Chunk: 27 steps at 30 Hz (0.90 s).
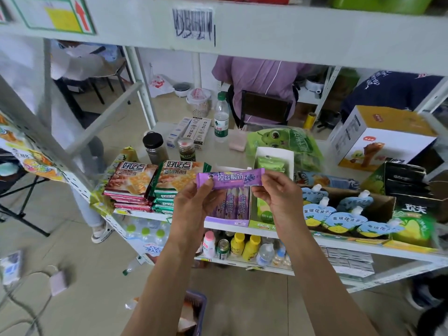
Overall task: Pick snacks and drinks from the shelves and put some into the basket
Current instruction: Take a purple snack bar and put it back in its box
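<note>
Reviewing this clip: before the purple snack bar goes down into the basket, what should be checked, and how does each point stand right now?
1. Bar held securely: ok. The left hand pinches one end of the purple snack bar, the right hand the other.
2. Bar clear of the shelf: ok. It is lifted above the purple display box it seems to match.
3. Basket located: ok. The basket sits low between the forearms.
4. Room in the basket: cannot tell. Only a corner shows, with some packaging inside.
5. Drop path free: cannot tell. The left forearm covers part of the basket.
</note>
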Available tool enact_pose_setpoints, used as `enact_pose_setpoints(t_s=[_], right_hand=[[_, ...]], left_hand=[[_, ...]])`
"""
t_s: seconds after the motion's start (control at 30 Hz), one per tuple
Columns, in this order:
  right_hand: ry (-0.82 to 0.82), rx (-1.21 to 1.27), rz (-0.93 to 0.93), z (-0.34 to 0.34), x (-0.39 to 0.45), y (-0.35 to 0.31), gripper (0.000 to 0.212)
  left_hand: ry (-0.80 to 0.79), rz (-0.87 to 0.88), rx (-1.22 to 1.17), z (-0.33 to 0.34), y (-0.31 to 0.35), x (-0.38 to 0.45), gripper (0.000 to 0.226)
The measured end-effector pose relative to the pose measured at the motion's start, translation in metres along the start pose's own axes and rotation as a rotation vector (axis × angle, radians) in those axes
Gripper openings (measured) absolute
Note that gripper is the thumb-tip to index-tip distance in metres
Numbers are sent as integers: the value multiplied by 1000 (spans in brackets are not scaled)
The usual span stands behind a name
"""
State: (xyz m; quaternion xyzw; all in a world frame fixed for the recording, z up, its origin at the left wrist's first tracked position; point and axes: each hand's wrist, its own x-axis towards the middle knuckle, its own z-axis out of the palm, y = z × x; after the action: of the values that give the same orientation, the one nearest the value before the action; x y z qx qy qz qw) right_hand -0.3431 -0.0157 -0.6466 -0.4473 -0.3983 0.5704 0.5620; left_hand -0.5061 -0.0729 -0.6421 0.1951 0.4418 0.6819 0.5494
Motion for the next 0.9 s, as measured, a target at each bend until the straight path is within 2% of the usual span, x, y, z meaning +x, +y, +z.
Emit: enact_pose_setpoints(t_s=[0.17,0.23,0.3,0.43,0.57,0.63,0.77,0.83,0.9], right_hand=[[122,-494,-378,7,-10,1,21],[40,-608,-530,12,-16,-1,21],[-80,-714,-596,18,-20,-1,23],[-228,-760,-488,25,-23,3,29],[-303,-612,-339,24,-26,6,32],[-312,-506,-220,24,-27,4,33],[-197,-429,-150,20,-20,4,26],[-83,-305,-113,19,-16,3,11],[-2,-142,-53,17,-13,-1,12]], left_hand=[[58,59,6,1,0,2,11],[72,71,37,3,1,2,13],[75,72,57,6,0,1,14],[18,98,149,12,-2,-4,19],[-71,153,305,17,-1,-14,39],[-64,147,327,19,-1,-16,46],[-83,138,367,19,-3,-18,46],[-77,154,382,18,-5,-17,37],[-29,193,413,14,-8,-12,22]])
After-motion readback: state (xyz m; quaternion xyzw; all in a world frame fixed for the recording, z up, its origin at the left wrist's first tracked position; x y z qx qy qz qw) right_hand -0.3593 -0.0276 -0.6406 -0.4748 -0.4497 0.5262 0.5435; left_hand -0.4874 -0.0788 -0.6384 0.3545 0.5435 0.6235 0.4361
